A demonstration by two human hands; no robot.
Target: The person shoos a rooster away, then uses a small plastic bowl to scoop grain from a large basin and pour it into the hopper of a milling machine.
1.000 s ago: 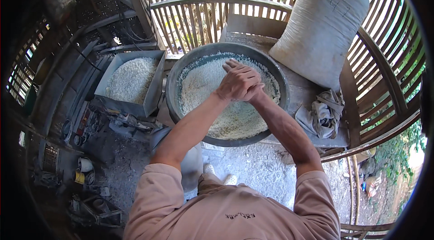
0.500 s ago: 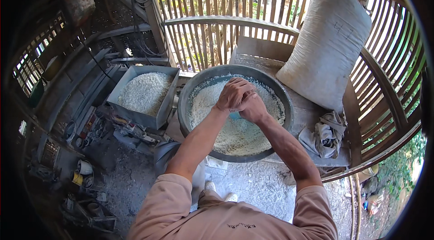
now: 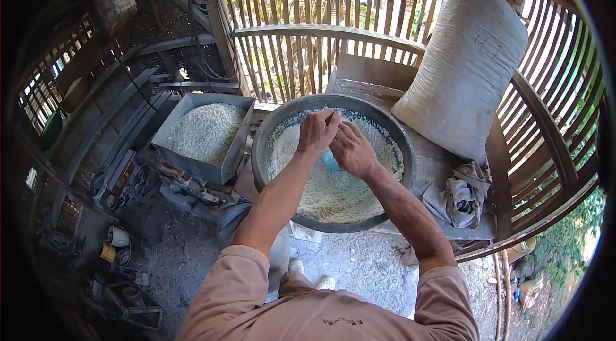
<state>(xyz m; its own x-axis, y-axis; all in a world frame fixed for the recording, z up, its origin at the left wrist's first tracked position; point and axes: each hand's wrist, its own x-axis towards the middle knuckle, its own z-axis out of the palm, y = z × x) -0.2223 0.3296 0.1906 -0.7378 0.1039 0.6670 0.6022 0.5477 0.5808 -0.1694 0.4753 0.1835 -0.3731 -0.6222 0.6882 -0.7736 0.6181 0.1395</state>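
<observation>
Hands [image 3: 337, 140] now parted over basin [image 3: 269, 129]

A wide, round grey metal basin [image 3: 269, 142] filled with white grated shreds [image 3: 333, 193] is set on a weathered wooden bench [image 3: 443, 161], near its front edge. The left hand [image 3: 317, 130] and right hand [image 3: 351, 150] are held together over the shreds, a small blue object [image 3: 330, 161] seen beneath them. A bulging white woven sack [image 3: 465, 65] is propped at the bench's back right corner, and a crumpled grey cloth [image 3: 459, 193] lies toward its right end. A rectangular grey metal tray [image 3: 192, 167] of shreds is placed left of the basin.
</observation>
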